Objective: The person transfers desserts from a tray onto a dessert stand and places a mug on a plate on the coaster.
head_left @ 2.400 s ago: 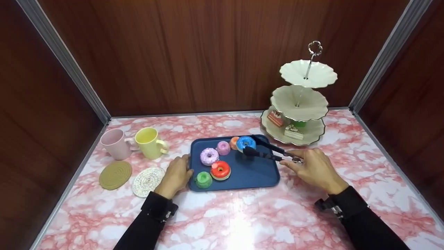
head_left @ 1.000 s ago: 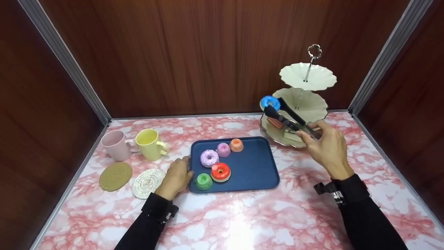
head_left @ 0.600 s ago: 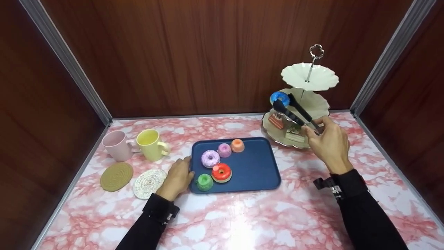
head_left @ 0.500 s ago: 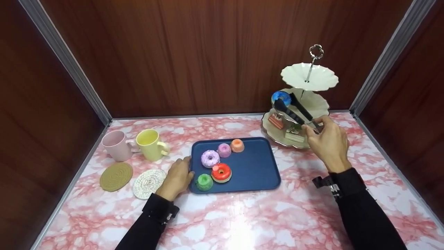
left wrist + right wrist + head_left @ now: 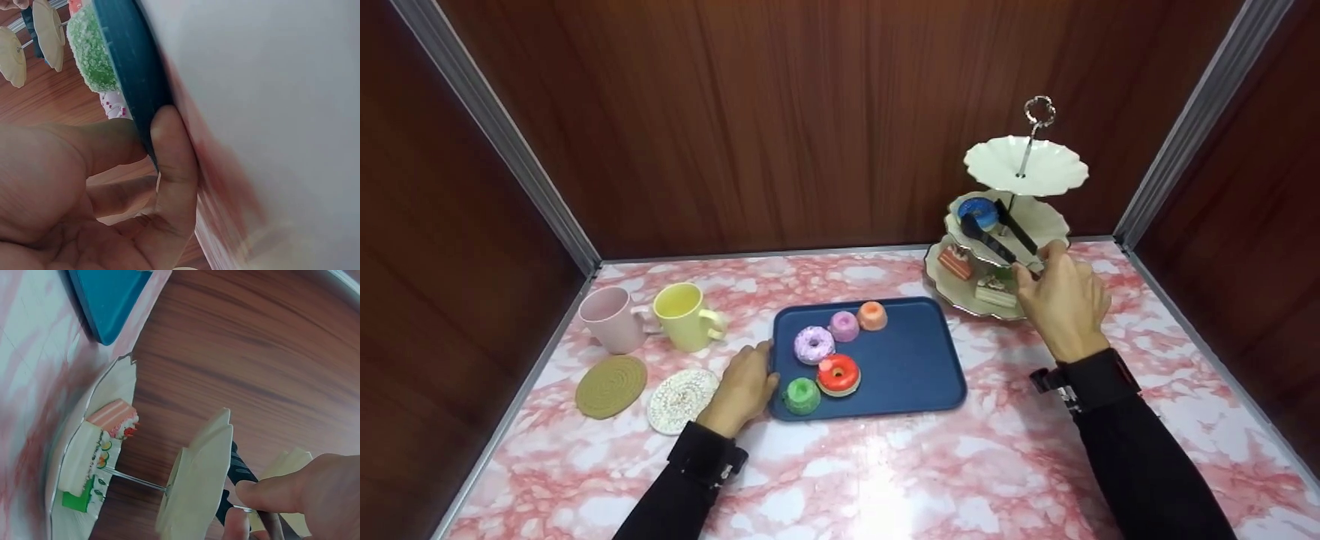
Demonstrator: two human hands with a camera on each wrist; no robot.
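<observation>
My left hand (image 5: 741, 386) grips the left rim of the blue tray (image 5: 911, 367); the left wrist view has the thumb and fingers on both sides of that rim. On the tray lie a purple donut (image 5: 814, 345), a red donut (image 5: 838, 375) and small green (image 5: 802, 395), pink and orange cakes. At the tiered stand (image 5: 1035, 169), my right hand (image 5: 1065, 296) holds black tongs (image 5: 990, 241). Their tips stand around a blue donut (image 5: 976, 211) at the left of the middle tier. Whether the donut touches that plate, I cannot tell.
The stand's bottom tier bears a red cake slice (image 5: 955, 262), a white one (image 5: 996, 292) and a green piece (image 5: 79, 502). Pink (image 5: 611, 319) and yellow (image 5: 682, 315) mugs stand at left, behind a tan coaster (image 5: 611, 386) and a white coaster (image 5: 681, 401). Wood panels enclose the table.
The tongs lifted the blue donut off the tray and carried it right and up to the stand. Lately it moved slightly right, over the middle tier. The left hand stayed at the tray.
</observation>
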